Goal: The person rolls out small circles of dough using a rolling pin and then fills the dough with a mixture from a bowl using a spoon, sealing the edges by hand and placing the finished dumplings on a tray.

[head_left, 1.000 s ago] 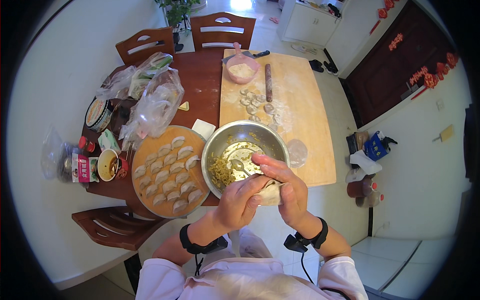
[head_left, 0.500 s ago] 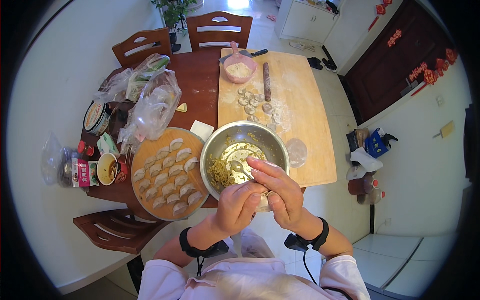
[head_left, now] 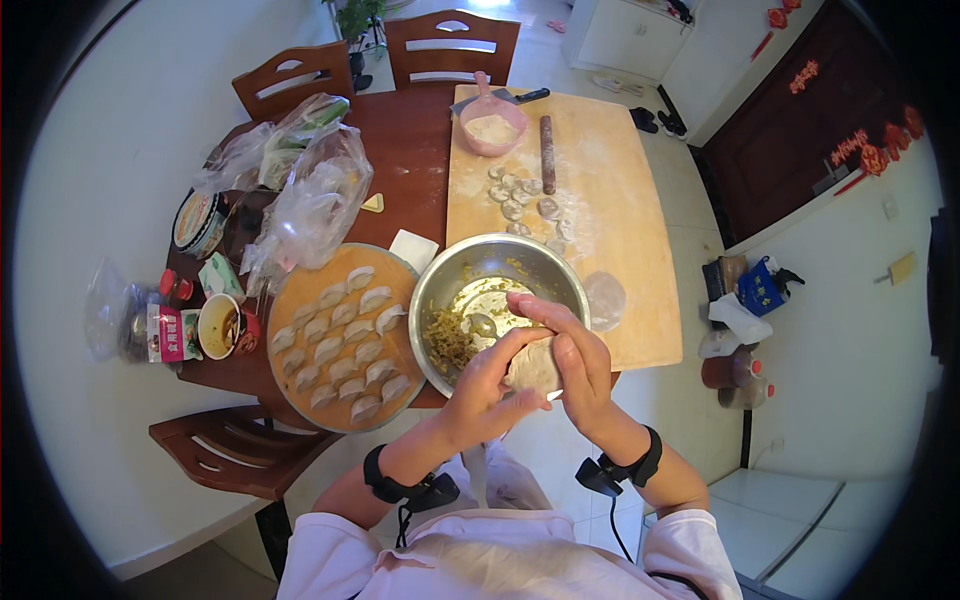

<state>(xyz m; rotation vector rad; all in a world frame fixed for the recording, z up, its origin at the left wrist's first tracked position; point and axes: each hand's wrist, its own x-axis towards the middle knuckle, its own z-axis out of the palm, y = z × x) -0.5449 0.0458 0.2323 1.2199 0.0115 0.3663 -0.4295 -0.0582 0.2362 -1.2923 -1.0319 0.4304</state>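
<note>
Above the near rim of a steel mixing bowl, both my hands hold a pale, floury dumpling. My left hand has its fingers curled around the dumpling's left side, with the thumb below. My right hand presses against the other side, its fingers reaching forward over the bowl. Yellow-green chopped filling is heaped at the bowl's left, and a metal spoon rests inside, its handle partly hidden by my hands. Left of the bowl, a round wooden board carries rows of folded dumplings.
A wooden board bears a flat dough wrapper, small dough pieces, a rolling pin, a pink flour scoop and a knife. Plastic bags and a cup stand left. A chair is nearby.
My hands have parted slightly and turned, so more of the dumpling shows between them. The left thumb has swung lower. The whole view has shifted a little.
</note>
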